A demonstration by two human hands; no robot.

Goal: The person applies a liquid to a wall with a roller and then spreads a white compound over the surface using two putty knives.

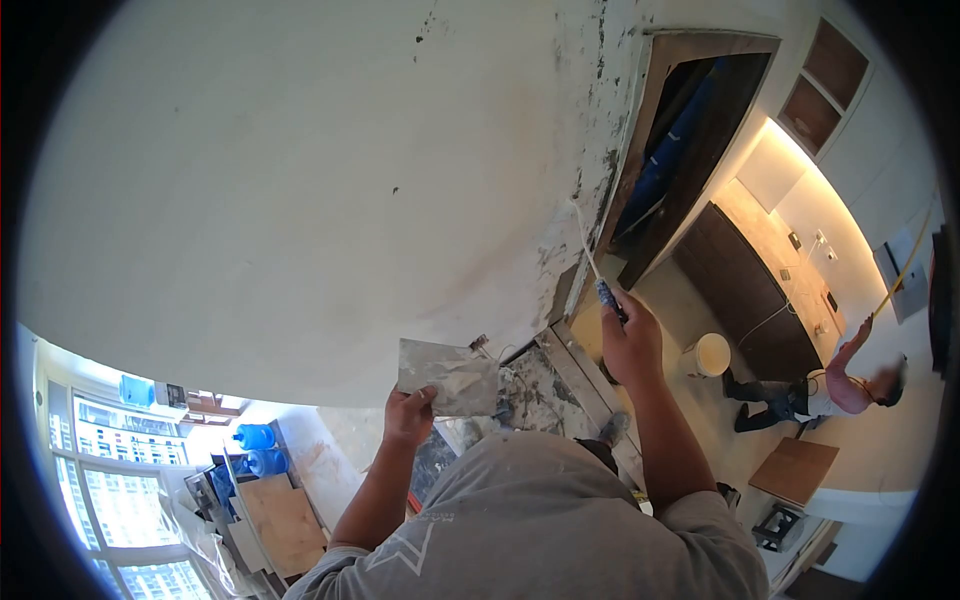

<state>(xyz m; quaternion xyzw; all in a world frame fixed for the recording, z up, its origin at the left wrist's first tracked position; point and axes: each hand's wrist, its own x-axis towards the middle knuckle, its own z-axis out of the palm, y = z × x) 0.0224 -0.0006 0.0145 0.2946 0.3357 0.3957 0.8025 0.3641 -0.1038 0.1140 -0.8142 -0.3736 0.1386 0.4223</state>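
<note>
My left hand (410, 416) is closed on the lower left edge of a flat rectangular putty board (462, 384), grey and smeared with pale filler. My right hand (633, 338) grips the dark handle of a long thin tool, which looks like a putty knife (588, 245) seen nearly edge-on. Its whitish tip meets or nearly meets the wall (400, 220) beside the door frame. Rough, chipped patches and dark specks run down the wall's edge there. The blade's exact shape cannot be made out.
A wooden door frame (655, 110) borders the wall on the right. Beyond it are a white bucket (710, 355) and a co-worker (835, 390) with an arm raised to a yellow strip. Dusty boards (585, 375) lie below me. Blue water bottles (262, 450) and panels stand at lower left.
</note>
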